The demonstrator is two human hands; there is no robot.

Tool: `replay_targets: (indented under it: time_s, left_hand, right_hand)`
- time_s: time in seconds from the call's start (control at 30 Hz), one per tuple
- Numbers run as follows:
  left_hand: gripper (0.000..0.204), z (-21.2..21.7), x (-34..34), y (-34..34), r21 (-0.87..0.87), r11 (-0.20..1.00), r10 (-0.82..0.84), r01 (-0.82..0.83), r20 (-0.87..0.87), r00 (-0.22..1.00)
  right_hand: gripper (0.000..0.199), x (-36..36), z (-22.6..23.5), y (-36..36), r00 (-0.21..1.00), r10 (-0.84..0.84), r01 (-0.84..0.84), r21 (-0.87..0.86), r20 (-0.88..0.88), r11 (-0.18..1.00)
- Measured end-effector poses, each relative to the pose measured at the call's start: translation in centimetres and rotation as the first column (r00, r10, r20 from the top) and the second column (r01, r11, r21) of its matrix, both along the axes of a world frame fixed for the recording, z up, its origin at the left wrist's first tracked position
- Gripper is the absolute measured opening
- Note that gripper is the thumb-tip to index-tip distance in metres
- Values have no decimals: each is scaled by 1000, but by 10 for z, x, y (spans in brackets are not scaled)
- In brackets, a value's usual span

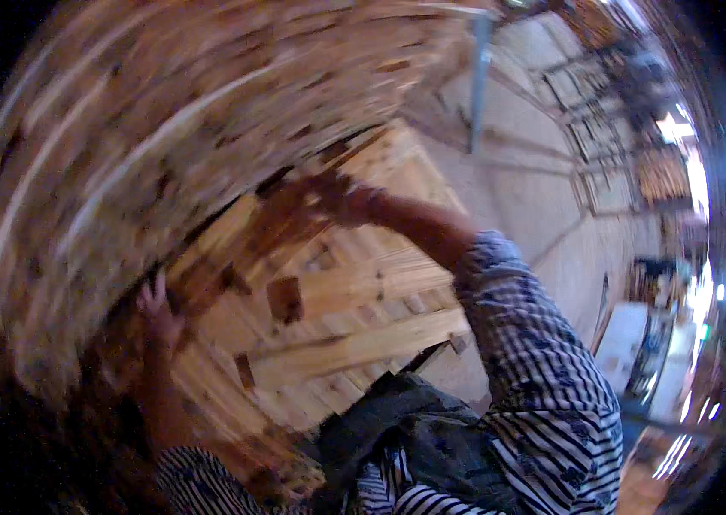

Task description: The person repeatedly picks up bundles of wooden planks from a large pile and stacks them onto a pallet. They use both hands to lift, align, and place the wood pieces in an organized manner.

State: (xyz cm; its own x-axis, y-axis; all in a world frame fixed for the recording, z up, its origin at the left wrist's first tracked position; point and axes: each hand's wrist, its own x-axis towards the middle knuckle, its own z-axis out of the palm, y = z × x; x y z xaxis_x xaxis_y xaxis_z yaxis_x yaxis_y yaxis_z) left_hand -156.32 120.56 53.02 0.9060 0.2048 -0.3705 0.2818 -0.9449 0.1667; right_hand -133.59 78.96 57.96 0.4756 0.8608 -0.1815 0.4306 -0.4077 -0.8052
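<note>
My left hand [159, 313] is at the left, fingers stretched out and apart, by the near end of a reddish-brown board [268, 225]. It lies close against the foot of a tall wall of stacked wood [165, 129]. My right hand [341, 196] reaches to the far end of the same board; motion smears its fingers, so I cannot tell whether they grip it. Beneath both hands lies a layer of pale planks [354, 292] with gaps between them. A small dark-brown block [285, 299] sits on these planks, between the hands and my body.
A grey upright post [479, 86] stands beyond the stack on the right. Several metal frames [599, 146] and a pile of wood [663, 174] are farther off across the concrete floor [517, 184]. White panels [622, 339] are at the right.
</note>
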Motion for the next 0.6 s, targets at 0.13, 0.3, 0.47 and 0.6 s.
replay_targets:
  time_s: [0.13,0.3,0.47,0.6]
  left_hand:
    - [116,39,10,-17,166,981,131,-103,-164,978]
    - [105,52,-3,-49,274,942,187,-194,50,981]
    - [89,70,-87,-208,-197,979,37,43,385,922]
    - [78,77,-107,-325,-366,845,-214,390,438,873]
  right_hand:
    - [64,7,26,9,968,82,-53,-125,238,991]
    - [82,-45,20,-40,783,151,92,-351,604,932]
    - [102,-135,46,-132,864,316,-67,-534,391,843]
    - [91,-151,12,-159,761,59,173,-290,647,941]
